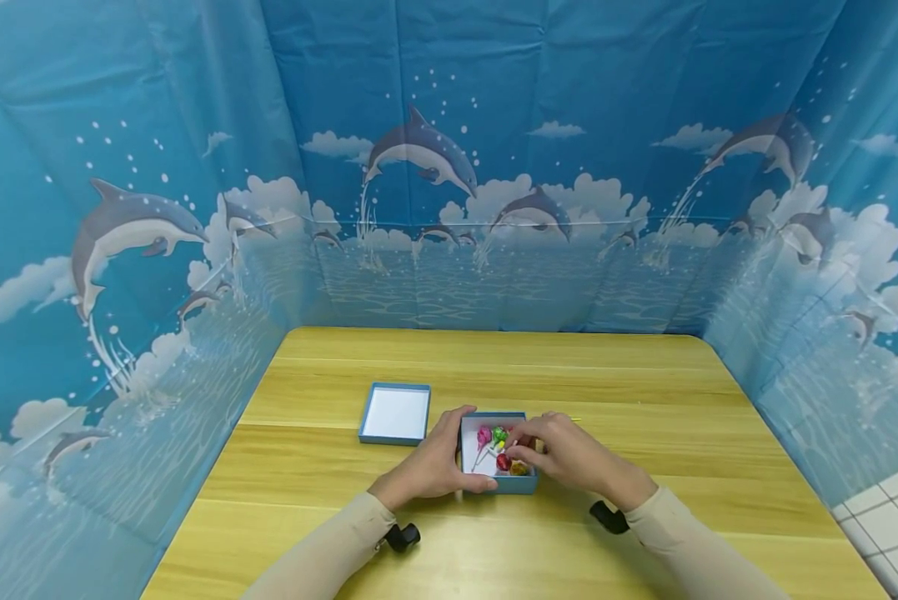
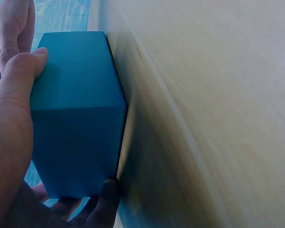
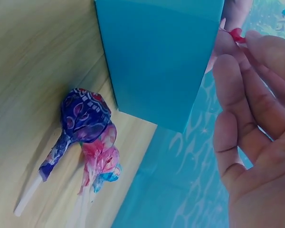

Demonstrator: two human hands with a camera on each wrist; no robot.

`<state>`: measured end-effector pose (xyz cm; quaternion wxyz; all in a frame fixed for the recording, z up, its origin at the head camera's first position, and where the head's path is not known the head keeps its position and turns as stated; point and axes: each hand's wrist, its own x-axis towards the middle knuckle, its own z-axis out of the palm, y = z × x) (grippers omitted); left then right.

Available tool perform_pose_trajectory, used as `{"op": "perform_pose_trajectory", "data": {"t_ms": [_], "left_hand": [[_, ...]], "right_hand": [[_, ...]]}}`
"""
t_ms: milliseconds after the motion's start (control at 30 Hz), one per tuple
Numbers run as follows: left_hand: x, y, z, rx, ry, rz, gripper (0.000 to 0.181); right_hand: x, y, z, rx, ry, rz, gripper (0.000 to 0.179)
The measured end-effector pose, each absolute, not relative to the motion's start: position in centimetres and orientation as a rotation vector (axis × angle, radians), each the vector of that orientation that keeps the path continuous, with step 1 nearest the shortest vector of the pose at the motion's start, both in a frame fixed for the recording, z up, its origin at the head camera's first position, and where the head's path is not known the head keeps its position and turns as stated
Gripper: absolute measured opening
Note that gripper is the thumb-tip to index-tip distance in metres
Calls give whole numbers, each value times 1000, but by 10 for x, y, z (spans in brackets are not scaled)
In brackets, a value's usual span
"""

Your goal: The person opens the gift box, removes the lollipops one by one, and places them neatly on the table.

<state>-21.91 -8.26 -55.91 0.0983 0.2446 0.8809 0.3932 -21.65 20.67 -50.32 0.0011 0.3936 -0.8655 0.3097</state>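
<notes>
A blue box (image 1: 516,486) with a white inside stands on the table, holding several wrapped lollipops, among them a pink one (image 1: 484,434), a green one (image 1: 499,434) and a red one (image 1: 503,462). My left hand (image 1: 435,462) grips the box from its left side, thumb along the near wall; in the left wrist view the thumb (image 2: 40,56) presses one face and fingertips curl round another. Over the box's right part, my right hand (image 1: 557,446) pinches a small red piece of wrapper (image 3: 236,35), seemingly a lollipop's; its own fingers hide the rest.
Left of the box lies a matching blue lid (image 1: 396,412), white inside up. Beside the box's right wall, a purple lollipop (image 3: 87,115) and a pink one (image 3: 102,154) lie on the wooden table (image 1: 306,483). Dolphin-printed curtains (image 1: 449,275) surround the table.
</notes>
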Motion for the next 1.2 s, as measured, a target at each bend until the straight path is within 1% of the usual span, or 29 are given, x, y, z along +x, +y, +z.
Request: {"op": "perform_pose_trajectory", "data": {"t_ms": [533, 833, 967, 1100, 1200], "left_hand": [[-219, -82, -558, 720, 2614, 1160, 130], [-220, -82, -559, 719, 2595, 1177, 129], [-220, -82, -559, 724, 2568, 1203, 127], [-220, -83, -559, 733, 2562, 1208, 127], [-220, -82, -559, 735, 2574, 1194, 128]], "right_hand": [[-207, 228, -505, 1113, -2605, 1057, 7], [-201, 242, -510, 983, -2609, 1071, 13], [-198, 249, -511, 962, -2574, 1066, 18], [-195, 256, -512, 942, -2554, 1073, 18], [-193, 261, -514, 926, -2553, 1070, 23]]}}
